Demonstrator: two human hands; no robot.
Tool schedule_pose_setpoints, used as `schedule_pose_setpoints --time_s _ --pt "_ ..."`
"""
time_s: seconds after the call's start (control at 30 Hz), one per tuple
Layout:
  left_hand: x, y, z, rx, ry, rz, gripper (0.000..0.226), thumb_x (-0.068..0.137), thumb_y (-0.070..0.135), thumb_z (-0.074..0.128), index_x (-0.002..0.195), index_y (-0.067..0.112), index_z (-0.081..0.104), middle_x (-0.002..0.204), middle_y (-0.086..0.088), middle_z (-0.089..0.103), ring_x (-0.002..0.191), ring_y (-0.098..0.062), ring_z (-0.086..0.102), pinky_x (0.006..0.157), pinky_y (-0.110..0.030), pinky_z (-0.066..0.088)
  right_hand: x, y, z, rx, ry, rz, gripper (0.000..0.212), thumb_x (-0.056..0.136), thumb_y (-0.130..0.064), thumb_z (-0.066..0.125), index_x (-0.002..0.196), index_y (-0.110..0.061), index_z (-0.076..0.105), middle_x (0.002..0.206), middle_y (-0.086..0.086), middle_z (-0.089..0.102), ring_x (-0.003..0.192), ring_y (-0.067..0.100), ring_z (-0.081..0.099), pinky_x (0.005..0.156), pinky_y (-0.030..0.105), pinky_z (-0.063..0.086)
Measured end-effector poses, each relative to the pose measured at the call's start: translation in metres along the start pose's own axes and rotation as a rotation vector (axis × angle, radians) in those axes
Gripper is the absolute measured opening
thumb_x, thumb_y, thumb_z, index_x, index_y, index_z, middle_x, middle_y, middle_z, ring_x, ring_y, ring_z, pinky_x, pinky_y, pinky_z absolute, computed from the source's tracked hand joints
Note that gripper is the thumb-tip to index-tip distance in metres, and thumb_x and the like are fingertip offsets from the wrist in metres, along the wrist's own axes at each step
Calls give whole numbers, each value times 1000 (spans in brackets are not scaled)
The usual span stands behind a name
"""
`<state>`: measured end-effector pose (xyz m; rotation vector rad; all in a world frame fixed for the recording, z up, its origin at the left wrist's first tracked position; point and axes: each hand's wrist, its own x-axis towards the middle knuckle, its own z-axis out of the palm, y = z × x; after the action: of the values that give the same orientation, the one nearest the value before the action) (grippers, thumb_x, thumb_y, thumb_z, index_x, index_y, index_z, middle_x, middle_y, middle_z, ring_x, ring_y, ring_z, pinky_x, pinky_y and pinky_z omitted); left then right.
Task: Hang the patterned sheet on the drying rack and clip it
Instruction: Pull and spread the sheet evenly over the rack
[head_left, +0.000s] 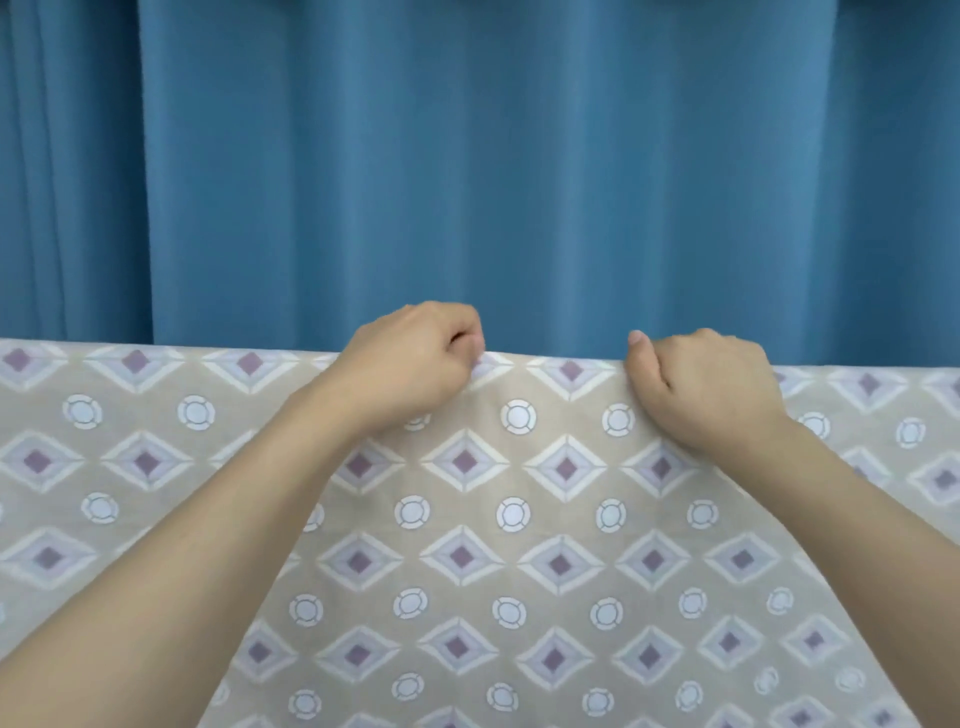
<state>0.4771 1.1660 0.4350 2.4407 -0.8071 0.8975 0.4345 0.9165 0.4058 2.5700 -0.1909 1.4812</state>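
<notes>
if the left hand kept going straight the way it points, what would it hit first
Most likely the blue curtain behind the patterned sheet. The left hand is already at the sheet's top edge; the gap beyond is unclear.

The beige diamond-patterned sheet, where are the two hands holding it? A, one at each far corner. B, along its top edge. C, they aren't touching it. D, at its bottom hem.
B: the left hand and right hand both pinch the top edge of the beige diamond-patterned sheet, close together, in front of the blue curtain.
</notes>
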Motion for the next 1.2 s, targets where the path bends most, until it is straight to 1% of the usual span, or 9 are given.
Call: schedule_pose_setpoints --time_s 0.1,0.23,0.33,0.5,0.6,0.77,0.9,1.07,1.2 --pt "8 11 2 0 -65 -103 21 94 15 39 82 21 54 75 8 56 68 -17 52 57 -30 35 1 1 2 22 20 -17 56 100 -39 19 51 -14 33 51 1 41 57 31 44 53 31 25" --pt "11 17 10 87 -22 -219 21 90 14 35 84 24 53 82 10 55 76 -21 52 65 -33 36 -4 21 13 49 117 -134 50 96 -45 15 58 -19 33 54 -2 48 54 28 46 47 28 20" --pt "10 26 14 135 34 -255 21 87 11 36 90 16 56 90 0 60 86 -28 55 74 -38 47 -9 51 20 66 191 -67 47 95 -42 18 56 -21 31 51 2 46 50 27 40 49 33 30" --pt "16 80 35 -89 -30 -6 15 96 35 46 97 28 58 92 16 63 91 -14 58 75 -32 48 -12 74 29 35 256 -20 48 97 -36 20 57 -14 35 51 4 45 50 27 36 55 36 34" --pt "21 100 53 -71 -98 93 20 97 46 46 99 31 60 96 15 65 93 -13 59 81 -36 49 -12 78 29 26 258 -54 47 97 -37 21 57 -15 33 52 1 40 50 27 36 56 35 31" --pt "22 103 66 175 -63 149 29 102 49 32 102 31 55 92 11 65 85 -18 53 71 -33 31 -15 106 29 33 252 -36 48 96 -38 19 57 -14 35 52 2 42 51 29 37 57 35 29" --pt "33 114 64 152 -133 58 36 102 44 32 79 23 50 81 6 57 84 -23 54 64 -33 35 -19 130 26 43 236 -2 52 96 -39 16 56 -12 37 53 4 46 53 30 39 58 37 32" --pt "44 163 86 21 -110 164 24 96 52 41 101 32 53 93 9 63 90 -19 57 75 -36 48 -25 154 24 50 226 2 51 96 -39 15 58 -13 35 54 5 46 55 31 41 62 41 37" --pt "47 192 110 -13 -35 218 15 99 38 44 96 26 52 88 12 60 87 -18 55 69 -34 41 -31 178 23 60 212 -5 50 95 -40 15 62 -12 39 58 3 45 57 30 41 62 39 34"
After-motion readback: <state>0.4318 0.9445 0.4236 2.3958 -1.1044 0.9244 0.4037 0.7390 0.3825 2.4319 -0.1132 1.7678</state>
